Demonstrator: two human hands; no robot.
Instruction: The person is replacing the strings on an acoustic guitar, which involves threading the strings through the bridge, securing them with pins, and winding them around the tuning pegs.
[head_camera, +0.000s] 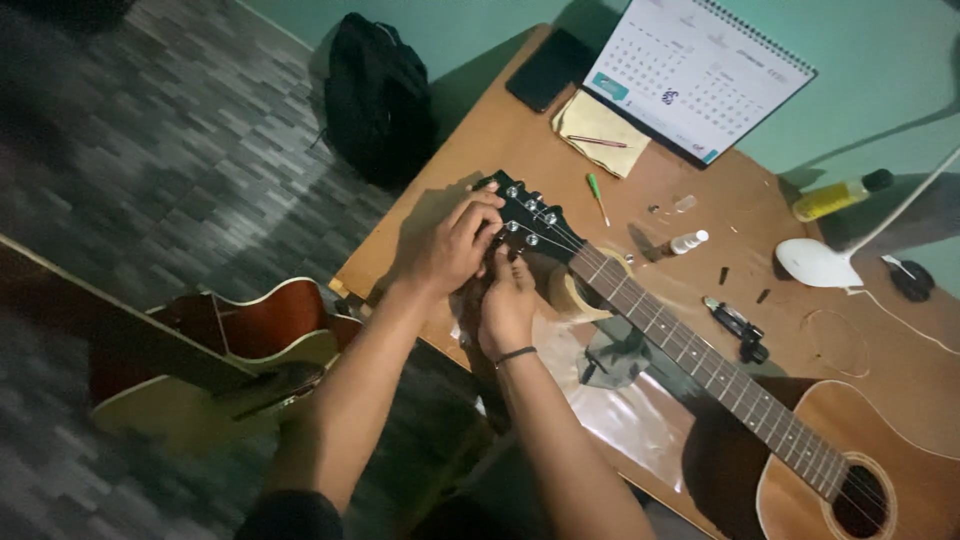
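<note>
Both your hands work at the guitar headstock (522, 215) near the desk's (500, 130) left edge. Your left hand (447, 245) curls its fingers over the tuners; your right hand (508, 300) grips beneath, though I cannot tell what its fingers clamp.

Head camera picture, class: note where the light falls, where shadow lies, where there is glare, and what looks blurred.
Head view: light falls on the wooden desk around the guitar headstock; the left hand and right hand cast a dark shadow leftward; glare shines off the clear plastic sheet; the floor and second guitar are dim and soft; the white lamp looks washed out.
</note>
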